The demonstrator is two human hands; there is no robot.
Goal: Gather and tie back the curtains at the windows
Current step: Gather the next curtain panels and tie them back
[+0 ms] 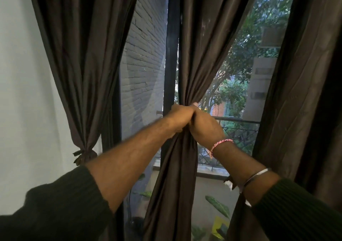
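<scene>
1. Nearest the lens: two dark ribbed sleeves, left sleeve [55, 209] at lower left, right sleeve [303, 209] at lower right, both pushed back from bare forearms that converge toward mid-frame.
2. Left hand [180, 117] curled round the middle curtain [196, 55] at its pinched waist, fingers wrapped behind the cloth and out of sight.
3. Right hand [204, 126] pressed against the left, also clutching the same gathered bundle; one fingertip peeking past the far edge of the fabric.
4. Pink braided thread [219, 145] round the right wrist; metal bangle [256, 176] further up that forearm, just short of the cuff.
5. Middle curtain fanning wide above the grip, hanging in a narrow column below it, in front of the dark window frame post [171, 55].
6. Left curtain [83, 55] already cinched low with a knotted tie [81, 155], its outer edge against the pale wall [20, 92].
7. Right curtain [311, 92] hanging loose along the right edge, untied as far as visible.
8. Open glass on both sides of the held bundle: grey brick wall [144, 55] to its left, trees and a balcony railing [238, 129] to its right.
9. Leafy plant [218, 205] below the sill; pot not discernible.
</scene>
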